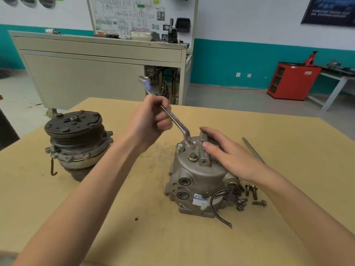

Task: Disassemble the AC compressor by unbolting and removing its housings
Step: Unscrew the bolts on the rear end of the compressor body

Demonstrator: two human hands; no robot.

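Note:
A grey aluminium compressor housing point(194, 181) stands on the wooden table point(134, 237), right of centre, with black wires trailing from its front. My left hand point(149, 120) grips a silver offset ring wrench point(178, 123). The wrench's lower end sits on a bolt at the housing's back top edge. My right hand point(228, 152) lies flat on top of the housing, fingers straight, thumb against a raised port. Several removed bolts point(249, 196) lie on the table at the housing's right.
A second compressor section with a black pulley and clutch point(76, 139) stands at the table's left. A long thin metal rod point(253, 150) lies on the table at the right. Behind the table are a beige cabinet point(96, 73) and a red tool stand point(292, 81).

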